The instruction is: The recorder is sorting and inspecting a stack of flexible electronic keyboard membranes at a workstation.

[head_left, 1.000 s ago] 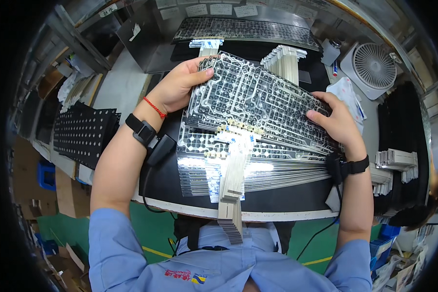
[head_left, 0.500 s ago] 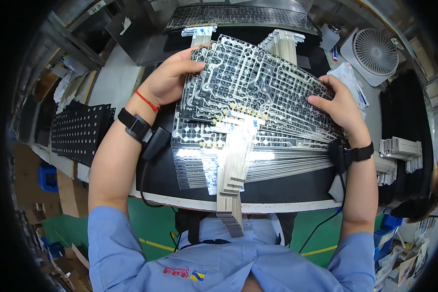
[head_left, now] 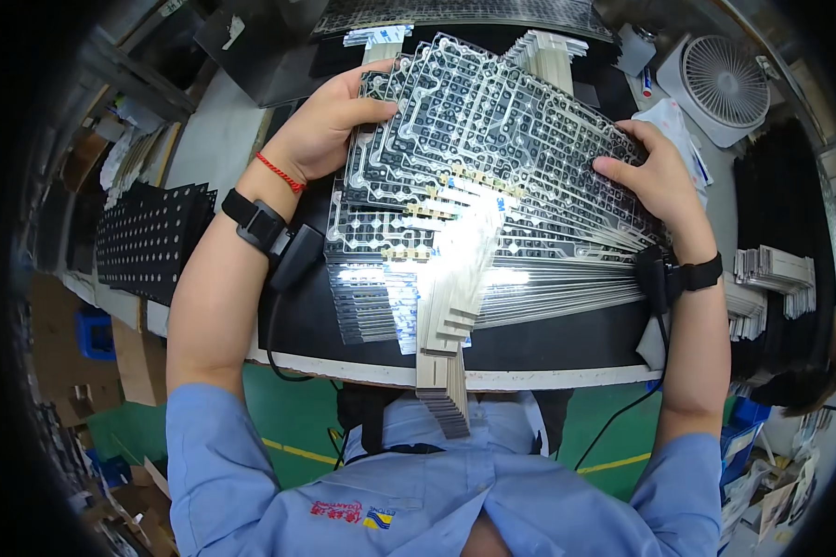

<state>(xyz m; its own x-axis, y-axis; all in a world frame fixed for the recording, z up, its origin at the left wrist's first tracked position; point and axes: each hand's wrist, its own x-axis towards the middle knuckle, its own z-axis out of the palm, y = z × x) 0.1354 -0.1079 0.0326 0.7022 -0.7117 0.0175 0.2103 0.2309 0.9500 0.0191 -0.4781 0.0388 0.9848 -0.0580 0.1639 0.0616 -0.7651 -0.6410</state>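
Take the clock as centred on the upper bundle of printed sheets [head_left: 502, 121] between your 2 hands. Your left hand [head_left: 330, 128], at 9 o'clock, pinches the bundle's stepped edge, thumb on the face; the fingers beneath are mostly hidden. Your right hand [head_left: 658, 172], just past 3 o'clock, grips the other end, thumb on the face and fingers at the far edge.

What has just changed is the spread: over the last 1.0 s the top sheet has slid toward 1 o'clock, away from your left thumb, and the left corners now stand in wider steps. The end by your right hand looks closely packed. As I judge it, those wider steps make single sheets easier to tell apart, though the bundle is less square.

The pale tails [head_left: 450, 278] hang between 6 and 7 o'clock, past the edge of the counter [head_left: 548, 379]. At 6 o'clock, the lower stack of sheets [head_left: 557, 295] lies fanned on the counter's black top, under the bundle.
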